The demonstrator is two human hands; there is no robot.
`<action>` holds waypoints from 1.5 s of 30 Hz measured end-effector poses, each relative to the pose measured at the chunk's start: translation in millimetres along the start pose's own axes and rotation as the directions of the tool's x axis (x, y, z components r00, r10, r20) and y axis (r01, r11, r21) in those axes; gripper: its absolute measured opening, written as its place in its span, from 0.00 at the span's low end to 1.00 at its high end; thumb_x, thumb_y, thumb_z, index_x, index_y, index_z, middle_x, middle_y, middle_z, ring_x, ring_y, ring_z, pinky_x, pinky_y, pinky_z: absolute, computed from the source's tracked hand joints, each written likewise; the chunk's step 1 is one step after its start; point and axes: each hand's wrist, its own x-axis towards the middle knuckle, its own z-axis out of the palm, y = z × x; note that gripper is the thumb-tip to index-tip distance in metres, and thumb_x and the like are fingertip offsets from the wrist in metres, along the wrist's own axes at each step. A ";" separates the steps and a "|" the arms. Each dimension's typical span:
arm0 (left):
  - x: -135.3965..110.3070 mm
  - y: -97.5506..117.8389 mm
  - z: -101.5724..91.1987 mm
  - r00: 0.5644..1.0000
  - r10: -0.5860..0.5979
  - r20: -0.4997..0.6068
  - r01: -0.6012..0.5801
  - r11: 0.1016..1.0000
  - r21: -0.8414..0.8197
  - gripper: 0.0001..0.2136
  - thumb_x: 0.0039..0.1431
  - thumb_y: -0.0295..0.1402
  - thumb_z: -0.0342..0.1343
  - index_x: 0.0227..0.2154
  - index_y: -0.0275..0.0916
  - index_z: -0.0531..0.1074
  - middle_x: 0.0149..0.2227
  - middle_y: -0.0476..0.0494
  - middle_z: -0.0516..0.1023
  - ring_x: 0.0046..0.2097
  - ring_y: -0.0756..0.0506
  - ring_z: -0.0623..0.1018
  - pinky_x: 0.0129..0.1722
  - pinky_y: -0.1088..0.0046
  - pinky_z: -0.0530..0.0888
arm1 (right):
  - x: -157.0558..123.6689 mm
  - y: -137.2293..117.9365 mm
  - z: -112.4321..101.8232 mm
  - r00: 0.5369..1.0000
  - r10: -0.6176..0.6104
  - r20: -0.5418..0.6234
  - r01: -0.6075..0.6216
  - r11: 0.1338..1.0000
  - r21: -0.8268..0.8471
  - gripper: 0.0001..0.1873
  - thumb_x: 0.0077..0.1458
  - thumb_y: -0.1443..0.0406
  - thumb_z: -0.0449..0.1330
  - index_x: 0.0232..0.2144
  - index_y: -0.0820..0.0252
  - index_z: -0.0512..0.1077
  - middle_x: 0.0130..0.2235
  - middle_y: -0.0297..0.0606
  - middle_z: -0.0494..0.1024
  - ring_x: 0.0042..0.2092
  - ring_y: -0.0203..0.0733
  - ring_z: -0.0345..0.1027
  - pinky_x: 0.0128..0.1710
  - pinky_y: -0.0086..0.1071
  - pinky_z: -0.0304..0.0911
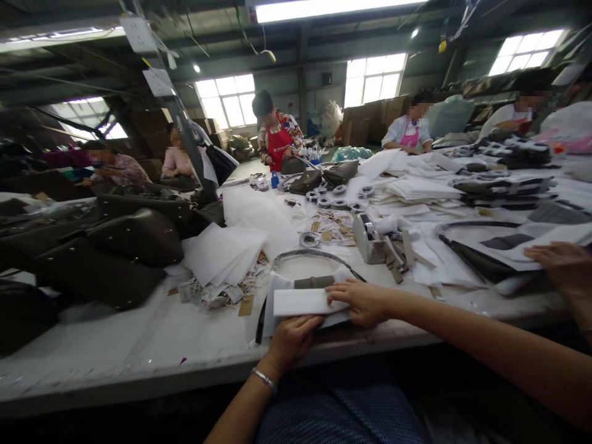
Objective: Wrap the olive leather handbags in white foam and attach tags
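Observation:
A white foam sheet, folded into a flat strip, lies on a dark handbag at the table's front edge. The bag's handle arches away from me, and a grey wrapped band shows behind the foam. My left hand, with a silver bracelet at the wrist, is closed at the foam's near edge, fingers together; its thumb is hidden. Across the foam's right end rests my right hand, its fingers stretched out and slightly apart. Most of the bag is covered by foam and hands.
A tape dispenser stands beyond my right hand. White foam sheets and scattered tags lie left of the bag, near piled dark bags. A co-worker's hand rests on another bag at right. Several people work across the table.

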 end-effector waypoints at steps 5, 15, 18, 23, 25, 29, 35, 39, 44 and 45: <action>1.9 3.4 -1.8 1.000 -0.014 0.006 0.014 1.000 -0.005 0.23 0.59 0.21 0.49 0.56 0.43 0.70 0.51 0.45 0.80 0.49 0.46 0.80 0.51 0.68 0.77 | 19.6 -9.8 8.3 0.982 0.135 -0.132 -0.139 0.990 -0.023 0.25 0.55 0.53 0.62 0.49 0.66 0.73 0.45 0.51 0.76 0.47 0.55 0.71 0.52 0.46 0.63; -0.2 1.1 0.7 0.999 -0.048 0.005 0.048 0.997 -0.056 0.22 0.59 0.23 0.50 0.55 0.44 0.71 0.50 0.45 0.80 0.46 0.45 0.81 0.50 0.69 0.78 | 9.0 11.6 44.0 0.990 0.001 -0.139 -0.012 0.997 -0.077 0.33 0.59 0.70 0.53 0.64 0.41 0.60 0.66 0.41 0.61 0.64 0.61 0.55 0.58 0.60 0.52; -1.2 6.1 -1.7 0.998 -0.055 -0.021 0.053 0.995 -0.087 0.21 0.58 0.23 0.51 0.53 0.44 0.73 0.48 0.46 0.81 0.45 0.46 0.82 0.49 0.70 0.78 | 8.7 11.4 47.3 0.993 0.036 -0.117 -0.042 0.998 -0.046 0.37 0.55 0.73 0.53 0.65 0.40 0.58 0.67 0.38 0.60 0.66 0.61 0.51 0.60 0.62 0.50; 4.1 29.0 -16.6 0.962 -0.188 -0.198 0.156 0.974 -0.167 0.15 0.63 0.24 0.48 0.48 0.39 0.74 0.41 0.43 0.82 0.37 0.49 0.82 0.41 0.75 0.80 | 6.4 12.1 53.2 0.993 0.047 -0.108 -0.048 0.999 -0.010 0.40 0.54 0.74 0.53 0.65 0.39 0.57 0.67 0.35 0.58 0.67 0.59 0.49 0.62 0.61 0.48; 13.1 37.0 -21.8 0.928 -0.263 -0.263 0.215 0.956 -0.198 0.15 0.66 0.26 0.46 0.50 0.39 0.72 0.44 0.42 0.81 0.37 0.49 0.82 0.41 0.74 0.80 | 5.9 12.8 54.4 0.992 0.046 -0.114 -0.047 0.999 -0.006 0.39 0.54 0.74 0.53 0.65 0.39 0.57 0.68 0.35 0.58 0.67 0.59 0.48 0.61 0.62 0.48; 30.5 36.0 -11.4 0.958 -0.227 -0.174 0.225 0.974 -0.030 0.21 0.66 0.34 0.50 0.61 0.41 0.63 0.59 0.38 0.72 0.60 0.41 0.71 0.58 0.59 0.72 | 7.5 13.2 56.2 0.989 0.046 -0.143 -0.048 0.999 -0.010 0.35 0.57 0.71 0.54 0.65 0.44 0.58 0.67 0.38 0.59 0.67 0.62 0.50 0.60 0.64 0.49; 17.1 9.7 29.9 0.993 -0.107 -0.057 0.120 0.936 0.332 0.34 0.64 0.41 0.53 0.68 0.40 0.46 0.66 0.35 0.60 0.67 0.36 0.61 0.62 0.50 0.66 | -2.5 7.5 60.3 0.919 -0.049 -0.392 0.072 0.997 0.043 0.21 0.61 0.69 0.54 0.56 0.59 0.71 0.57 0.43 0.74 0.62 0.50 0.62 0.63 0.48 0.54; 10.4 -0.8 35.6 0.999 -0.021 -0.049 0.039 0.913 0.406 0.33 0.65 0.41 0.51 0.69 0.43 0.45 0.67 0.36 0.59 0.66 0.37 0.63 0.61 0.53 0.68 | -41.9 -6.8 61.0 0.772 0.079 -0.631 0.069 0.976 0.207 0.13 0.65 0.67 0.53 0.47 0.57 0.76 0.48 0.40 0.80 0.53 0.40 0.71 0.60 0.37 0.60; 10.3 -0.9 32.0 0.999 -0.004 -0.054 0.024 0.919 0.394 0.31 0.67 0.36 0.47 0.69 0.43 0.42 0.67 0.33 0.58 0.65 0.35 0.63 0.61 0.49 0.67 | -134.9 6.0 95.3 0.523 0.596 -0.609 -0.244 0.790 0.563 0.16 0.65 0.59 0.52 0.48 0.56 0.76 0.43 0.40 0.81 0.44 0.40 0.76 0.50 0.34 0.69; 10.7 0.0 31.2 0.999 -0.013 -0.049 0.030 0.924 0.380 0.31 0.67 0.34 0.47 0.69 0.43 0.41 0.68 0.34 0.57 0.66 0.35 0.62 0.62 0.48 0.66 | -158.7 12.6 111.0 0.444 0.732 -0.517 -0.364 0.674 0.642 0.17 0.65 0.58 0.52 0.48 0.57 0.76 0.41 0.40 0.82 0.42 0.41 0.77 0.48 0.35 0.69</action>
